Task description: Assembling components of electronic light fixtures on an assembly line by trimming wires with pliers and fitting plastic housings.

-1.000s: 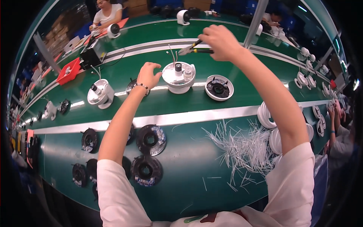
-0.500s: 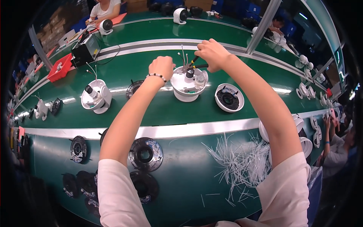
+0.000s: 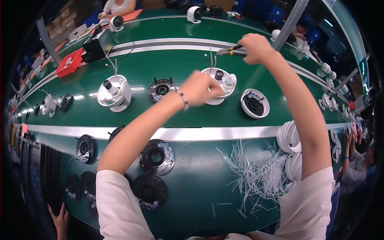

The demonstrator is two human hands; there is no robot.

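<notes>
Head view: right hand (image 3: 256, 49) curled around 1 pair of pliers (image 3: 224, 52), blurred left hand (image 3: 200, 89), grip unclear, by 1 white housing (image 3: 228, 83).

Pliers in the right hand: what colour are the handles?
The handles are black and yellow, best seen in the head view.

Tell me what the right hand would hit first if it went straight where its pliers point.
The pliers in the right hand would probably meet the thin upright wires above the white housing, though depth is unclear.
</notes>
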